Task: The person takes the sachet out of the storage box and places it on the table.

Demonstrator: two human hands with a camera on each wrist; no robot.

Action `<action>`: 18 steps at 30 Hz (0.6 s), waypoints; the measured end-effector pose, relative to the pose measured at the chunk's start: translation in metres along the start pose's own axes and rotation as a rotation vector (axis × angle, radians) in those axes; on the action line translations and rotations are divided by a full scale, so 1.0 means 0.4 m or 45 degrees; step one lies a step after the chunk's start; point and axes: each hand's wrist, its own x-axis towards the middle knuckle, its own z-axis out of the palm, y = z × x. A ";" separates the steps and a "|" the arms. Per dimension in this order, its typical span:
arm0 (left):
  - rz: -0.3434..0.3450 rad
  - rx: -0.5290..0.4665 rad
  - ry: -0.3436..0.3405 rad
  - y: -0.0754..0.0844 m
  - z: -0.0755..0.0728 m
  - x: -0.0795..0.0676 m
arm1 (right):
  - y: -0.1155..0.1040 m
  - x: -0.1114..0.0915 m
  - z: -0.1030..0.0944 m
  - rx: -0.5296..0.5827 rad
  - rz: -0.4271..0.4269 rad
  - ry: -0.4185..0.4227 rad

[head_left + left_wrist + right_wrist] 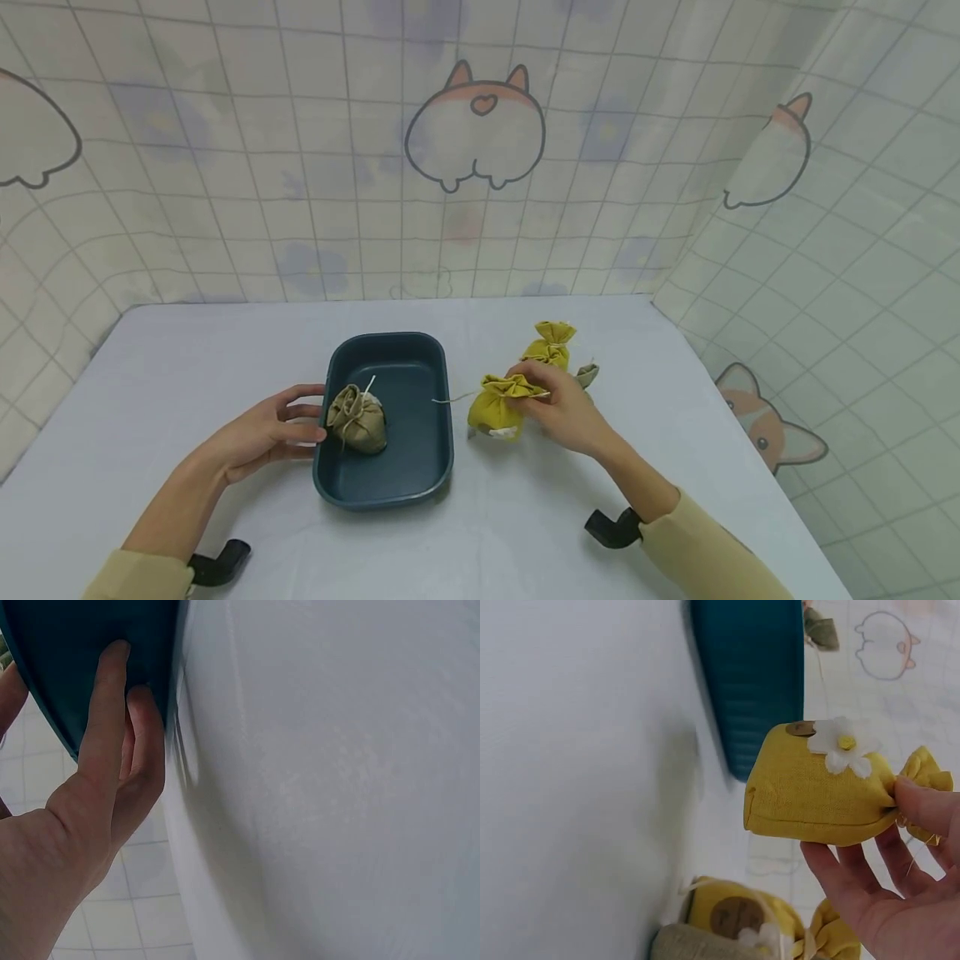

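My right hand (pixel 561 408) pinches the gathered neck of a yellow drawstring pouch (pixel 493 412), holding it to the right of a dark blue tray (pixel 414 433). In the right wrist view, this yellow pouch (pixel 810 791) carries a white flower and a brown label. My left hand (pixel 277 429) touches the tray's left side with its fingertips. The left wrist view shows long, fairly straight fingers (pixel 105 724) against the tray's outer wall (pixel 56 667). Inside the tray, at the left, sits a khaki drawstring pouch (pixel 360 421).
Behind my right hand stand another yellow pouch (pixel 553 340) and a greenish pouch (pixel 588 375), partly hidden. A white cloth (pixel 187 350) covers the table. Patterned curtains (pixel 300 167) hang behind and beside it.
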 end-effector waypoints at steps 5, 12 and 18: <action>-0.004 0.003 0.011 0.004 0.003 -0.001 | 0.025 -0.014 -0.010 -0.035 0.004 0.035; 0.009 0.008 0.005 0.002 0.001 -0.001 | 0.051 -0.025 -0.011 -0.098 0.022 0.051; 0.018 0.015 0.002 -0.004 -0.002 0.000 | 0.075 -0.025 -0.012 -0.265 -0.001 0.106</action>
